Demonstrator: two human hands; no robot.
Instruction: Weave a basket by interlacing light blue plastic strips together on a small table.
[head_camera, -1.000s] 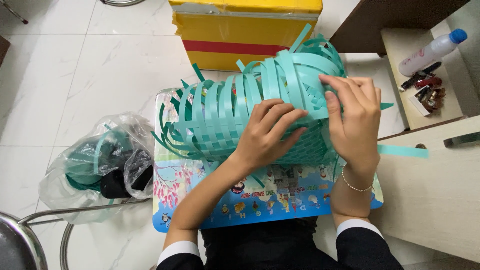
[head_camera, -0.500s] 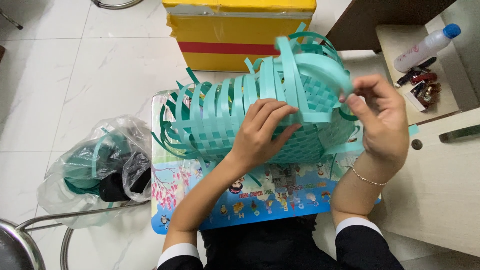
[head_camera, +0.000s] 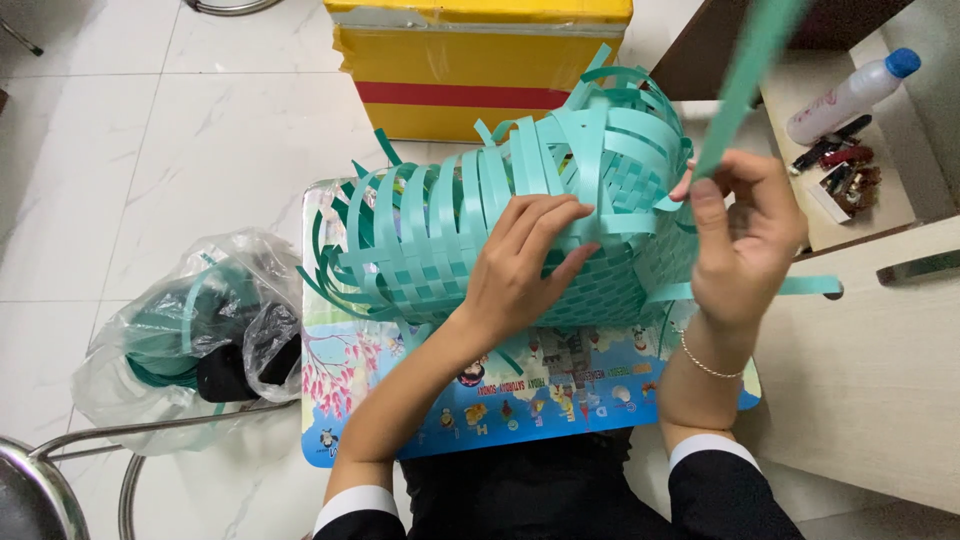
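Note:
A half-woven basket (head_camera: 440, 235) of teal plastic strips lies on its side on a colourful picture board (head_camera: 520, 400) across my lap. My left hand (head_camera: 525, 265) presses flat on the woven wall, fingers spread over it. At the basket's right end my right hand (head_camera: 740, 235) pinches one long teal strip (head_camera: 745, 75) that runs up and out of the top of the view. Another loose strip (head_camera: 810, 287) sticks out to the right below that hand. Unwoven strip ends fan out at the basket's left and top.
A yellow box with a red band (head_camera: 480, 65) stands behind the basket. A clear plastic bag (head_camera: 185, 340) with teal strips lies on the white tile floor at left, over a metal stool frame (head_camera: 60, 470). At right stands a wooden cabinet (head_camera: 870, 360), with a white bottle (head_camera: 850, 95) on a shelf.
My right hand has lifted off the basket's right side and drawn a long teal strip upward. My left hand has stayed pressed on the weave.

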